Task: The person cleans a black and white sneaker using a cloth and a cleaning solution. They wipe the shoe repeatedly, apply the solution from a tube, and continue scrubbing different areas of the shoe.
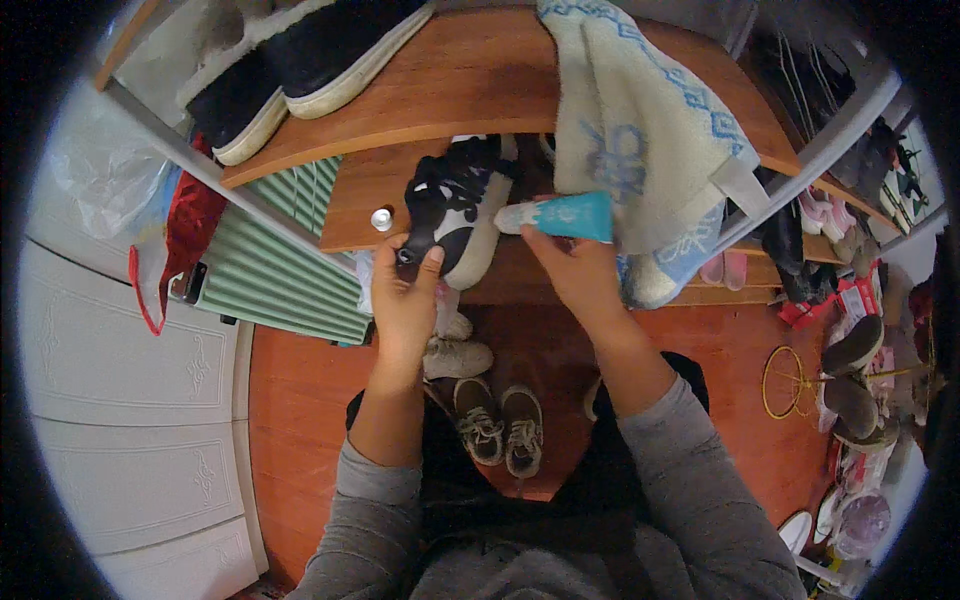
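Note:
My left hand [406, 289] grips the near end of a black and white shoe [450, 214] with a pale sole, lying on a wooden shelf board. In my right hand [574, 274] is a teal and white squeeze tube [566, 216], its tip against or very close to the side of the shoe's sole. A small white cap [382, 219] sits on the board left of the shoe. My right fingers are partly hidden behind the tube.
A cream and blue towel [645, 142] hangs over the upper shelf [480, 75], where black shoes [330, 60] stand at left. Below on the red floor are brown laced shoes [523, 431]. A green ribbed panel [281, 262] is at left, beside a metal shelf post [217, 180].

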The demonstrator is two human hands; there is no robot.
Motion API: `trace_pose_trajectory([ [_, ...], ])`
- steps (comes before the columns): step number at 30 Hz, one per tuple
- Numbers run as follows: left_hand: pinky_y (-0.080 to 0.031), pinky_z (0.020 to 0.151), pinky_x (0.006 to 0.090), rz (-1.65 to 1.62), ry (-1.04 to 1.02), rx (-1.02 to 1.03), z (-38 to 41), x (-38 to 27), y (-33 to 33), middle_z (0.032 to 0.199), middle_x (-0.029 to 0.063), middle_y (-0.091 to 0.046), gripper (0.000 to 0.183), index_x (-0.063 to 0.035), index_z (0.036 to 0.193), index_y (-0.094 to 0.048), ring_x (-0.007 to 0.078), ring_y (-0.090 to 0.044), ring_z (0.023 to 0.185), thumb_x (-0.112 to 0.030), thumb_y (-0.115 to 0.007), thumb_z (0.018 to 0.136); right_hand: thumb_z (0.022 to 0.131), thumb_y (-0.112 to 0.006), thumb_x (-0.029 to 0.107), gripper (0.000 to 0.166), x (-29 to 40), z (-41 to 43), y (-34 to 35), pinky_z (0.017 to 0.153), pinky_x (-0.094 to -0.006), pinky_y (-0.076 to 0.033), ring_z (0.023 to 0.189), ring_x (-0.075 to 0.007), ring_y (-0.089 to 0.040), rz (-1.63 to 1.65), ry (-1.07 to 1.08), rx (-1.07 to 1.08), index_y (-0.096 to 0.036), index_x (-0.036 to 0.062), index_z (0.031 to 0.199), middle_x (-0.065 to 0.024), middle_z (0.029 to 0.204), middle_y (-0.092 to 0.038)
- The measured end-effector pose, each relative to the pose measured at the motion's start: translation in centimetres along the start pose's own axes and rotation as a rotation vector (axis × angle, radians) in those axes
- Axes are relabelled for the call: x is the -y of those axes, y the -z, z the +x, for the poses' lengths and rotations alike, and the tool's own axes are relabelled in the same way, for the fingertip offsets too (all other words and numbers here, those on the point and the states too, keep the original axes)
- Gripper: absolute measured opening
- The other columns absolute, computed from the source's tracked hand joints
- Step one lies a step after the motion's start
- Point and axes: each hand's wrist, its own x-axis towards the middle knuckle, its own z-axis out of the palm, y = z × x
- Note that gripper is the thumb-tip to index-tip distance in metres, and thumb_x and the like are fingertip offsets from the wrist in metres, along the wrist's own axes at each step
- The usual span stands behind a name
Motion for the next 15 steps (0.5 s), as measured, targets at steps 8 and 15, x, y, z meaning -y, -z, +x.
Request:
trace_pose_trajectory([
  [8, -0.047, 0.088, 0.0424, 0.640, -0.448, 0.040, -0.9, -0.6, -2.3, 0.112, 0.0213, -0.058, 0.042, -0.0028, 0.113, -0.057, 0.0406, -0.057, 0.104, -0.003, -0.074, 0.074, 0.093, -0.062, 0.019, 0.021, 2.6, -1.7, -0.2, 0.078, -0.0321, -0.051, 0.094, -0.0184, -0.062, 0.889, -0.297, 0.084, -0.059, 0.0063, 0.109, -0.0057, 0.103, -0.065],
  [15, -0.039, 0.101, 0.0442, 0.381, -0.446, 0.086, 0.2, -1.4, -1.7, 0.128, 0.0245, -0.052, 0.045, 0.0019, 0.118, -0.055, 0.0408, -0.050, 0.120, -0.009, -0.073, 0.079, 0.097, -0.056, 0.034, 0.028, 2.0, -2.9, -0.5, 0.070, -0.0286, -0.050, 0.086, -0.0170, -0.062, 1.484, -0.580, 0.342, -0.058, 0.0097, 0.110, -0.0078, 0.105, -0.066],
])
